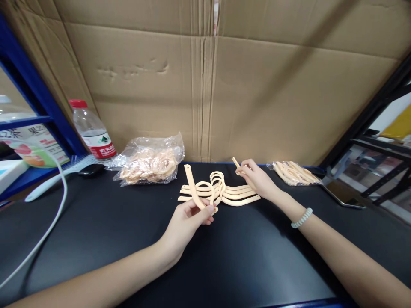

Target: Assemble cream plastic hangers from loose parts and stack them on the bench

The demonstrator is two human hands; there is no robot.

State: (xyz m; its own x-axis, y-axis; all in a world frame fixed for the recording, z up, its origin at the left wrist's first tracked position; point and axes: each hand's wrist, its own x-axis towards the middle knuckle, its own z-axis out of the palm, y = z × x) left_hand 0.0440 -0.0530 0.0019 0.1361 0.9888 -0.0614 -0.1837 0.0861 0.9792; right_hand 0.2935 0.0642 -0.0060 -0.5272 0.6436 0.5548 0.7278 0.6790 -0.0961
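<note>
My left hand (195,214) pinches a beige plastic hanger piece (192,186), one curved arm pointing up and a hooked part beside it. Behind it, several beige hangers (237,196) lie overlapped on the black table, their hooks toward the cardboard. To the right of their hooks, my right hand (253,175) is closed round a thin beige piece (236,162) whose end sticks out past the fingers; most of it is hidden. A bead bracelet sits on my right wrist.
A clear bag of beige parts (150,162) lies back left, another bag (293,172) back right by a phone-like device (342,192). A red-capped bottle (93,130), a light blue brush (58,179), a black object (91,170) and a white cable (62,201) are left. Cardboard (144,85) stands behind.
</note>
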